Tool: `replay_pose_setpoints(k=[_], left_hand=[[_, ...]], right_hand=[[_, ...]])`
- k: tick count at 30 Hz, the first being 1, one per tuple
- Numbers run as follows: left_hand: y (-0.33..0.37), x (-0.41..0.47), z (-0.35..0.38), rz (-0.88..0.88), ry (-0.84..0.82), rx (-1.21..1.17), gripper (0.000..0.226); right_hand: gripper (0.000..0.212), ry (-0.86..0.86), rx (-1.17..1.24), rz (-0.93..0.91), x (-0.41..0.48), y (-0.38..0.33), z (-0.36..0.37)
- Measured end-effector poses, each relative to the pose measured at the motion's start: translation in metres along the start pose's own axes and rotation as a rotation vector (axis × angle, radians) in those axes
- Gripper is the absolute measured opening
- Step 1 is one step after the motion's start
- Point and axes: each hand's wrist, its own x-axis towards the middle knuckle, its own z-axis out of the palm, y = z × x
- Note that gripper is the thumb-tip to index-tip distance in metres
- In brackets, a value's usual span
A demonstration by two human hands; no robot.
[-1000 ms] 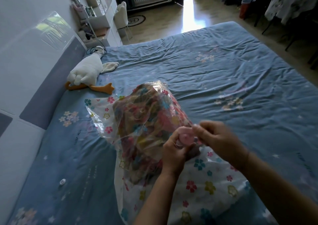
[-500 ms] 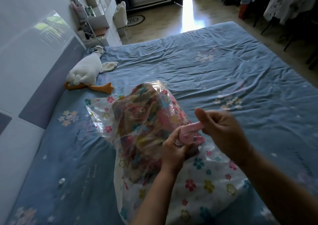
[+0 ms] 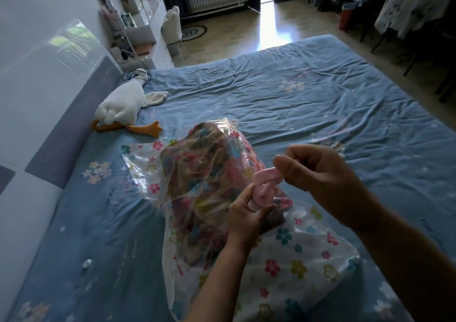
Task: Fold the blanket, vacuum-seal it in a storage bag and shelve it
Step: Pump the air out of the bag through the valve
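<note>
**Both hands on the pink valve of the bagged blanket**

A clear storage bag (image 3: 291,267) printed with small flowers lies on the blue bed (image 3: 308,99), toward its near edge and closer to the headboard side. Inside it the folded blanket (image 3: 207,186), a bright floral bundle, fills the far end of the bag and bulges upward; the near end of the bag lies flatter on the sheet.

The left hand (image 3: 246,218) is closed around the base of a pink valve (image 3: 262,196) set in the bag's upper face, fingers curled tight with bag film gathered under them. The right hand (image 3: 318,173) pinches the pink cap (image 3: 267,175) between thumb and bent fingers, holding it lifted just above the valve body. The cap seems joined to the valve by a short strap, though the join is partly hidden by the fingers.

A white plush goose (image 3: 121,104) with orange feet lies against the padded headboard (image 3: 64,114), well apart from the bag. A small white object (image 3: 86,263), too small to identify, rests on the sheet near the bed's near left corner.
</note>
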Motion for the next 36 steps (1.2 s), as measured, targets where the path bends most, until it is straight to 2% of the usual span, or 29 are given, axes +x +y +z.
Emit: replay_pose_setpoints(k=[2, 5, 6, 8, 11, 13, 15, 17, 19, 21, 25, 26, 28, 31, 32, 34, 36], left_hand=[[0.000, -0.002, 0.002, -0.020, 0.007, -0.016, 0.049], [-0.002, -0.006, 0.006, -0.012, 0.005, 0.010, 0.049], [-0.004, -0.006, 0.006, -0.011, -0.002, 0.013, 0.048], [-0.002, -0.007, 0.003, -0.014, 0.003, -0.015, 0.046], [0.002, -0.003, 0.000, 0.003, 0.016, -0.016, 0.043], [0.003, -0.003, 0.001, -0.006, 0.012, -0.018, 0.046], [0.003, -0.003, 0.003, -0.019, 0.020, -0.018, 0.048], [0.001, -0.005, 0.005, -0.014, 0.020, -0.018, 0.048], [-0.002, -0.005, 0.004, -0.013, 0.006, -0.014, 0.050], [-0.003, -0.004, 0.001, 0.000, 0.010, -0.030, 0.047], [0.000, 0.001, -0.002, 0.018, 0.007, 0.005, 0.046], [0.001, 0.001, -0.002, 0.012, 0.004, 0.011, 0.049], [0.003, 0.001, 0.000, -0.001, 0.001, 0.000, 0.051], [0.002, -0.001, 0.002, -0.003, -0.006, 0.008, 0.052], [0.001, -0.002, 0.002, -0.006, -0.014, 0.013, 0.052], [0.000, -0.002, 0.001, -0.004, -0.009, 0.000, 0.050], [0.001, 0.000, -0.001, 0.001, 0.007, -0.008, 0.043]], right_hand=[[0.046, 0.025, -0.120, 0.030, -0.002, 0.014, 0.001], [0.053, 0.040, -0.584, 0.210, -0.012, 0.066, 0.003], [0.054, 0.047, -0.650, 0.244, -0.015, 0.076, 0.003], [0.048, 0.044, -0.597, 0.204, -0.015, 0.068, 0.003], [0.038, 0.007, -0.142, 0.039, -0.004, 0.018, 0.004], [0.043, -0.008, 0.034, -0.025, 0.001, 0.006, 0.000], [0.041, 0.015, -0.151, -0.010, 0.001, 0.022, 0.000], [0.040, -0.023, -0.513, 0.131, -0.004, 0.058, -0.001], [0.041, -0.043, -0.672, 0.261, -0.009, 0.079, 0.000], [0.039, -0.042, -0.579, 0.190, -0.008, 0.064, 0.002], [0.036, -0.049, -0.065, -0.009, 0.005, -0.001, -0.002], [0.037, -0.042, -0.065, -0.043, 0.006, -0.003, -0.003], [0.040, -0.002, -0.250, -0.016, 0.005, 0.015, -0.003], [0.053, -0.039, -0.680, 0.217, -0.005, 0.069, -0.004], [0.047, -0.042, -0.748, 0.277, -0.007, 0.079, -0.004], [0.037, -0.024, -0.727, 0.257, -0.007, 0.073, -0.003], [0.037, -0.014, -0.518, 0.128, -0.003, 0.042, -0.001]])
